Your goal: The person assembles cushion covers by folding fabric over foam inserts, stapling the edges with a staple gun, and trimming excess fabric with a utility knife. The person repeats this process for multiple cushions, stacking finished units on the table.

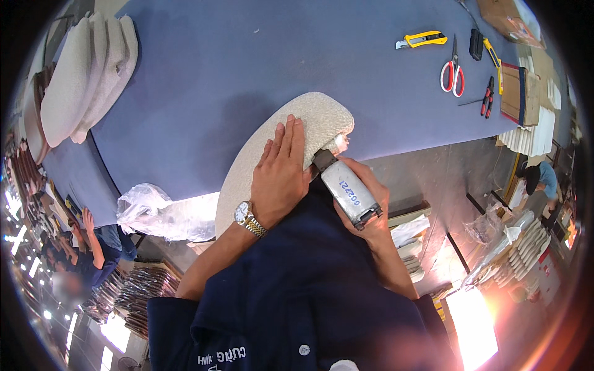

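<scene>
A beige, fabric-covered curved panel [318, 114] lies over the front edge of the blue table, its rounded end on the tabletop. My left hand [281, 170] rests flat on it, fingers stretched out and pointing away from me, a metal watch on the wrist. My right hand [374, 185] is wrapped round a silver, box-shaped hand tool [351, 188] with a black head. That head is at the panel's right edge, beside my left thumb; whether it touches cannot be made out. A bright spot of light falls on the edge just beyond the tool.
Far right on the blue table [204, 93] lie a yellow utility knife [427, 39], red-handled scissors [453, 77] and red-and-black pliers [487, 99]. Similar beige panels [93, 74] are stacked far left. Clear plastic [145, 210] hangs at the near edge. Another person [96, 247] is at left.
</scene>
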Demonstrator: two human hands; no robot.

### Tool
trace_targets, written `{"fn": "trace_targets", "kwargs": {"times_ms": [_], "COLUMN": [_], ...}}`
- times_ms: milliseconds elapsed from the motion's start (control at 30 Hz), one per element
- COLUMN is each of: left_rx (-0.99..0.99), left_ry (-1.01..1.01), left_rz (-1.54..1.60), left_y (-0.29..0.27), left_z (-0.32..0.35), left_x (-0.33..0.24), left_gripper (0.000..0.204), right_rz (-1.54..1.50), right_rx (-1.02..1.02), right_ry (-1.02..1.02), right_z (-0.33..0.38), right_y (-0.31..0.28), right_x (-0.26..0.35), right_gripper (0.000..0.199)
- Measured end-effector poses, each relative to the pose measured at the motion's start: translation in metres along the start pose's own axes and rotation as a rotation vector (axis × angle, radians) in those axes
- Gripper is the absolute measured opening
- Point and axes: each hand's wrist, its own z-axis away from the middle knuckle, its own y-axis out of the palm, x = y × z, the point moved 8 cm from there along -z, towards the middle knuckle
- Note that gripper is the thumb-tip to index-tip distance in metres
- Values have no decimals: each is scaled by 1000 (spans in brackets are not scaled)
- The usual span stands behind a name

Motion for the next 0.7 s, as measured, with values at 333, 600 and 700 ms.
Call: {"fn": "trace_targets", "kwargs": {"times_ms": [333,600,700], "left_rx": [8,-22,-24], "left_ry": [18,-14,-6], "left_rz": [2,-6,-26], "left_y": [-3,-2,-3], "left_z": [4,1,3], "left_x": [0,-1,0], "left_gripper": [95,93,92], "right_rz": [104,-23,8], "right_rx": [26,37,8], "right_ry": [-10,0,-51], "right_z": [8,2,8], "right_y": [2,6,8], "right_x": [7,2,1], "right_gripper": [86,59,59]}}
